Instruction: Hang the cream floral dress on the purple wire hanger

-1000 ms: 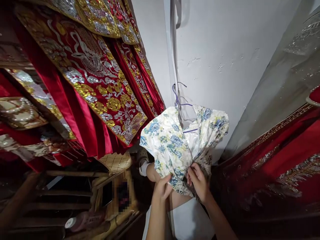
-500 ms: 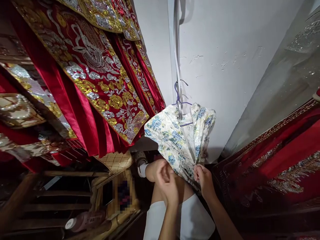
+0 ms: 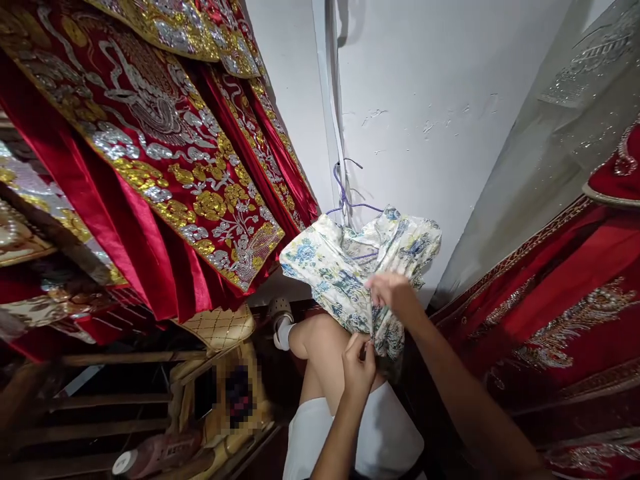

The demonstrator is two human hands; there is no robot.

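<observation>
A cream dress with blue and yellow flowers (image 3: 340, 267) hangs on a purple wire hanger (image 3: 345, 200) against the white wall. My right hand (image 3: 393, 293) is closed on the dress fabric, higher up near its middle. My left hand (image 3: 359, 363) pinches the lower part of the dress, fingers pressed together; whether a zip pull sits between them is hidden. Below the dress I see my bare knee (image 3: 320, 340) and white shorts (image 3: 370, 433).
Red satin garments with gold and silver embroidery (image 3: 175, 167) hang at the left. More red embroidered cloth (image 3: 560, 313) lies at the right. A wooden chair with a quilted gold cushion (image 3: 220, 327) stands lower left, and a pink bottle (image 3: 155, 453) lies near it.
My right hand has moved up the dress from its lower edge toward the middle. My left hand has shifted right onto the lower fabric. The dress is bunched more.
</observation>
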